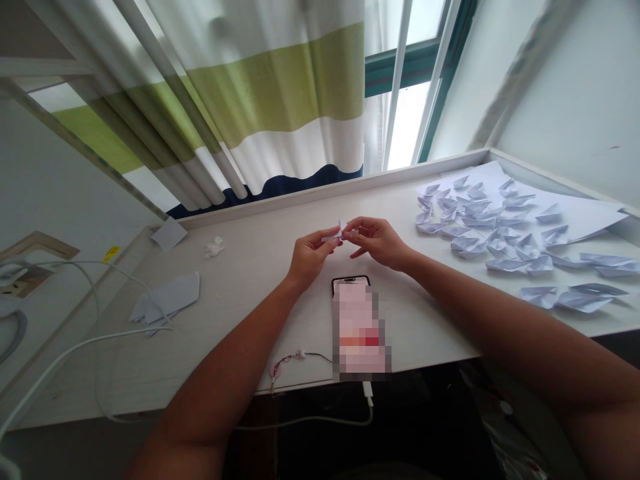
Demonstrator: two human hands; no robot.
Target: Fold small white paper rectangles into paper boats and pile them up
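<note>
Above the middle of the desk, my left hand (311,257) pinches a small piece of folded white paper (339,231) between thumb and fingers. My right hand (377,241) grips the same paper from the other side, its thumb and index finger together at the fold and the lower fingers loosely bent. Fingers partly cover the paper, so its full shape is hidden. A phone (359,327) with a blurred screen lies just below my hands. Many folded paper pieces (500,223), boat-like with pointed ends, are spread to the right of my right hand.
White sheets (590,217) lie under the folded pieces. At left are a stack of cut paper (170,297), a paper square (169,233) and a crumpled scrap (214,247). A white cable (90,343) crosses the left side; another plugs into the phone. A raised rim (280,203) borders the desk.
</note>
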